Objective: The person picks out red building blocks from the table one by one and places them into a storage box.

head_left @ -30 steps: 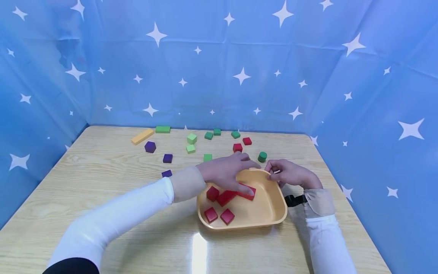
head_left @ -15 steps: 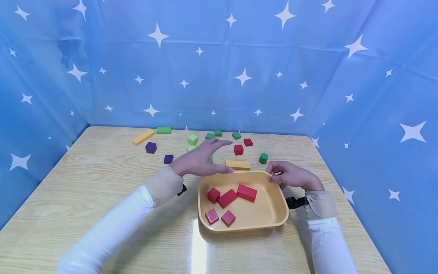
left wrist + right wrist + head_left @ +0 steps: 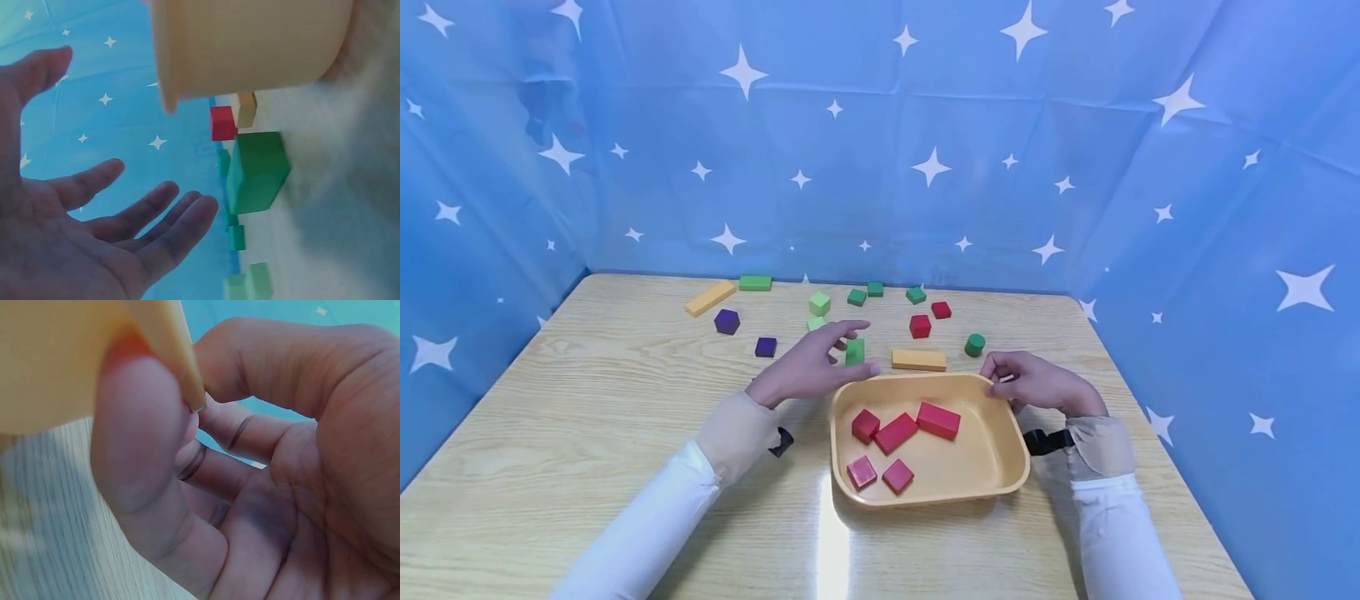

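Note:
A shallow yellow-orange plastic bin point(image 3: 966, 467) sits on the table with several red wooden blocks point(image 3: 938, 421) in its back and left parts. My right hand point(image 3: 1041, 385) pinches the bin's back right corner rim, thumb and curled forefinger on either side of it, as the right wrist view shows. Just off the back left corner is my left hand point(image 3: 808, 365), fingers spread and holding nothing. A bright green block point(image 3: 257, 172) stands close by those fingers; in the head view the hand partly overlaps it.
Behind the bin lie a yellow-orange bar point(image 3: 919, 360), a green cylinder point(image 3: 974, 345), a red cube point(image 3: 921, 326) and small dark green blocks point(image 3: 916, 295). Purple blocks point(image 3: 727, 322) and another yellow-orange bar point(image 3: 711, 298) are at left. A blue starred curtain point(image 3: 880, 125) borders the table.
My left hand has drawn out from over the red block in the bin, moving left to beside the green block. The right hand stays on the rim and the bin keeps its place.

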Tool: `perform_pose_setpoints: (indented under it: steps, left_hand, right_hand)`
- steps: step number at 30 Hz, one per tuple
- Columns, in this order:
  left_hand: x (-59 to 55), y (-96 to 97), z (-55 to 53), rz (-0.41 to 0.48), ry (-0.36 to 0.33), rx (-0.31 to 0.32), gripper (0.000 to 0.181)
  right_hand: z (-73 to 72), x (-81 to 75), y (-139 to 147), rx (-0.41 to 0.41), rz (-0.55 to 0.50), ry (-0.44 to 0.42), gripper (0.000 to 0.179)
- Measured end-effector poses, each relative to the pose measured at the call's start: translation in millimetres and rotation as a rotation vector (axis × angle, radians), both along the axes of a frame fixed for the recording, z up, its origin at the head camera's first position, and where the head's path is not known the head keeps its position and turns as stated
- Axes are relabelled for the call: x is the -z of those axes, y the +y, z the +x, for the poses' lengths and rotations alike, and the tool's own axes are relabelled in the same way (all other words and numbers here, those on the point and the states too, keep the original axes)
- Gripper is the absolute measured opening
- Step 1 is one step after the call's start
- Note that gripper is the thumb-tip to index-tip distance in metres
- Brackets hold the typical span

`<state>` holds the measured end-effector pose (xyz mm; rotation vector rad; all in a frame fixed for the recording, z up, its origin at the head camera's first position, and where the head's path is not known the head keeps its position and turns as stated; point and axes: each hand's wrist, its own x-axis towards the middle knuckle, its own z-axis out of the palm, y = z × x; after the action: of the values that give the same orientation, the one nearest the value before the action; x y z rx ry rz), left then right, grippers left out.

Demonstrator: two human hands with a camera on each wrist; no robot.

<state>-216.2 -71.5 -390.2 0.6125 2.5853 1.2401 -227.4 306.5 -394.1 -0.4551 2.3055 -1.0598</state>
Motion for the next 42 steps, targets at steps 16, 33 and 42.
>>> perform_pose_setpoints:
  steps: [16, 33, 42]
  left_hand:
    - [4.1, -16.2, 14.9, 0.037, -0.184, 0.028, 0.038]
    - [8.5, -16.5, 19.9, 0.145, -0.278, 0.031, 0.027]
    - [8.8, -15.6, 18.2, 0.143, -0.258, 0.028, 0.026]
  right_hand:
    - [-3.4, 2.0, 0.0, 0.005, 0.006, -0.012, 0.015]
    - [2.1, 3.0, -1.5, -0.004, 0.004, -0.005, 0.017]
    - [4.1, -2.9, 2.4, 0.004, 0.030, 0.018, 0.022]
